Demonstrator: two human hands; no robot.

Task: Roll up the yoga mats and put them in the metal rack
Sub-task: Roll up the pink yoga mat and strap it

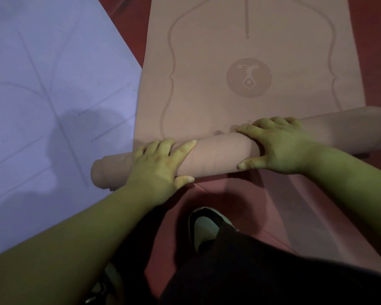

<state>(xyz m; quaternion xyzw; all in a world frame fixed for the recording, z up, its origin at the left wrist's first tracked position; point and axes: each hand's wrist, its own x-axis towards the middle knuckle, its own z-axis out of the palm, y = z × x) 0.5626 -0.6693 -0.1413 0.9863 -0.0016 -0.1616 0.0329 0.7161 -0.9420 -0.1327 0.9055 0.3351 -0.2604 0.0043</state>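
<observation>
We record the matte pink mat (207, 106) half wound into a smooth cylinder, left hand (161, 160) and right hand (282, 147) each curled round the roll, thumbs nearside.

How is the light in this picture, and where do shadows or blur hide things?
Head view: dim light, a greenish cast on the left hand and right hand; soft dark shadows lie on the purple mat; the pink mat is slightly soft, yet its emblem is readable; no glare.
</observation>
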